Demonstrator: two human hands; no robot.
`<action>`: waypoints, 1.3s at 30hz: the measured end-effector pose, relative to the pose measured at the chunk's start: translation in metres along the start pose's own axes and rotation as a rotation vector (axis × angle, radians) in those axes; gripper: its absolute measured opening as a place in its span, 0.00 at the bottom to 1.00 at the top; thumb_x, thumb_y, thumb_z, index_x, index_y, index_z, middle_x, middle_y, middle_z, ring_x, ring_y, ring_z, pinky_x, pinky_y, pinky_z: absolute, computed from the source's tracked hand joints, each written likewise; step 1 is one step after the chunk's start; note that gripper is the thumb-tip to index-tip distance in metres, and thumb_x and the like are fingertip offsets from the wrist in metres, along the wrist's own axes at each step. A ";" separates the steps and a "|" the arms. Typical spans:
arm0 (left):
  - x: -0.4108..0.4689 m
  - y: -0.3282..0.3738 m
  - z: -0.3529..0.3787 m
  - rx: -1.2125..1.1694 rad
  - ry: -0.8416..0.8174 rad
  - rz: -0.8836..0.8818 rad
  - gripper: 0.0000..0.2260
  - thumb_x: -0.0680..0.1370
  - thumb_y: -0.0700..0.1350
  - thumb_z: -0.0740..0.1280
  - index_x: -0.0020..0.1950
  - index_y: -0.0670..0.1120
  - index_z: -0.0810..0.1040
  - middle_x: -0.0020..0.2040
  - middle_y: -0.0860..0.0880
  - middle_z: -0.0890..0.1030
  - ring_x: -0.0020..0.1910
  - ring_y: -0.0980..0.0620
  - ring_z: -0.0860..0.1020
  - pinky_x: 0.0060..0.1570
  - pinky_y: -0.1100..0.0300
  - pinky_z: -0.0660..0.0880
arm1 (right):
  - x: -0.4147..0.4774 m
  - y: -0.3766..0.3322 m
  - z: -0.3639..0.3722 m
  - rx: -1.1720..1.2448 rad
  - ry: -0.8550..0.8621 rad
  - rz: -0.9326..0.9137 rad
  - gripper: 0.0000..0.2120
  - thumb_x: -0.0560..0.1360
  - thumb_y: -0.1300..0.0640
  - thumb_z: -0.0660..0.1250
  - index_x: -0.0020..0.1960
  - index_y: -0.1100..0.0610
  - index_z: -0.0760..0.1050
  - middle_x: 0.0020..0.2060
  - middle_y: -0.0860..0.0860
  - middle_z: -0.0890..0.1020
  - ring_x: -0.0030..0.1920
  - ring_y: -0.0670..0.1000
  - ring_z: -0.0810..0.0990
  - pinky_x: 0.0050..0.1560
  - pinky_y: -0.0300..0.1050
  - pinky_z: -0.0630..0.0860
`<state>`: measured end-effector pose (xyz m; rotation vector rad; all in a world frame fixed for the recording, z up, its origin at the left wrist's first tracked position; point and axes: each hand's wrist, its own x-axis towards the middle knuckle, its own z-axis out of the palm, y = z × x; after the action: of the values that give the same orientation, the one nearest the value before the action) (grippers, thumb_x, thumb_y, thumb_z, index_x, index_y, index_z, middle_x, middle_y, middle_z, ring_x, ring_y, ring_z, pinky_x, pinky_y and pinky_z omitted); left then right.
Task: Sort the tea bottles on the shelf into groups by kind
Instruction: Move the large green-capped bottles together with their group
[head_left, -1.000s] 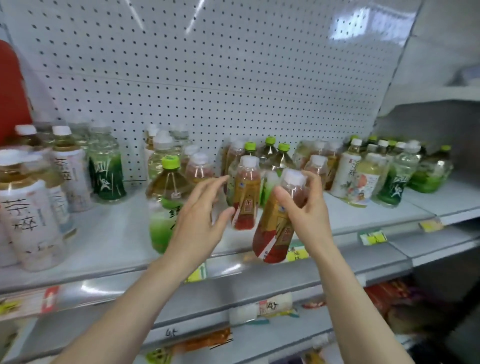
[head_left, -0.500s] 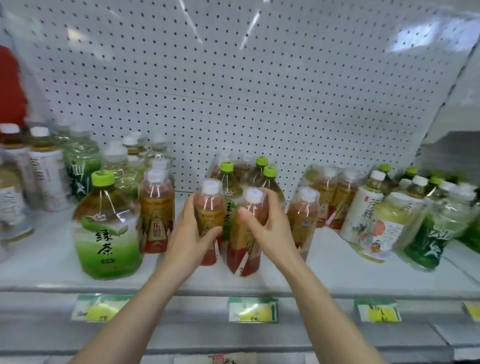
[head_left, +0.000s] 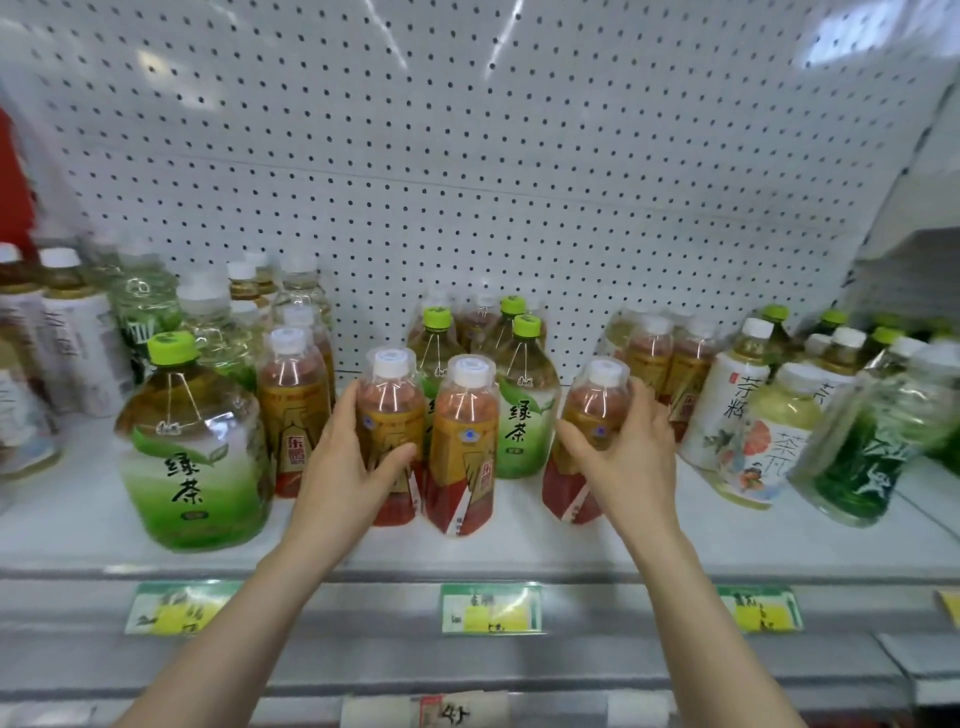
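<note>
On the white shelf (head_left: 519, 540) stand mixed tea bottles. My left hand (head_left: 348, 467) grips a white-capped orange-and-red bottle (head_left: 389, 405) at the front centre. Right beside it stands a like bottle (head_left: 462, 447), free of both hands. My right hand (head_left: 623, 457) wraps a third orange-and-red bottle (head_left: 592, 410) further right. A fourth one (head_left: 293, 410) stands left of my left hand. A large green-capped green tea bottle (head_left: 189, 447) stands front left, and smaller green tea bottles (head_left: 522, 410) stand behind the centre.
White-label bottles (head_left: 78, 338) and clear bottles with dark green labels (head_left: 145, 312) crowd the left. More orange bottles (head_left: 670, 364), white-label bottles (head_left: 727, 410) and dark green ones (head_left: 872, 452) fill the right. A white pegboard (head_left: 467, 156) backs the shelf. Price tags (head_left: 491, 608) line its front edge.
My right hand has let go of the orange bottle set beside the left-hand one and moved right onto another orange bottle. The view has moved closer to the shelf.
</note>
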<state>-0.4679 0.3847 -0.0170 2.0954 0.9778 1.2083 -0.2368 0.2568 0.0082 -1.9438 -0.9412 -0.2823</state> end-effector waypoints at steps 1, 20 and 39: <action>0.000 0.000 0.000 0.001 -0.003 -0.004 0.37 0.75 0.51 0.72 0.78 0.53 0.55 0.72 0.50 0.70 0.68 0.51 0.70 0.65 0.54 0.68 | 0.003 0.008 0.002 -0.006 -0.076 0.024 0.40 0.67 0.36 0.70 0.73 0.50 0.61 0.65 0.51 0.75 0.64 0.56 0.74 0.62 0.58 0.73; -0.001 -0.007 0.003 -0.037 -0.023 -0.061 0.37 0.73 0.56 0.71 0.77 0.58 0.55 0.72 0.55 0.69 0.68 0.54 0.71 0.66 0.49 0.71 | 0.068 -0.031 0.044 0.088 0.044 -0.154 0.24 0.80 0.48 0.64 0.72 0.57 0.68 0.66 0.54 0.75 0.65 0.54 0.74 0.65 0.53 0.72; -0.044 0.090 0.093 -0.024 -0.211 0.262 0.39 0.75 0.57 0.70 0.80 0.53 0.51 0.75 0.61 0.59 0.74 0.64 0.55 0.72 0.65 0.53 | 0.038 0.012 -0.030 0.194 -0.249 -0.208 0.17 0.81 0.42 0.57 0.63 0.51 0.72 0.58 0.48 0.79 0.59 0.50 0.76 0.56 0.48 0.72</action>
<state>-0.3716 0.2881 -0.0161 2.3290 0.6055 1.0841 -0.1975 0.2480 0.0372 -1.7308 -1.2887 -0.0633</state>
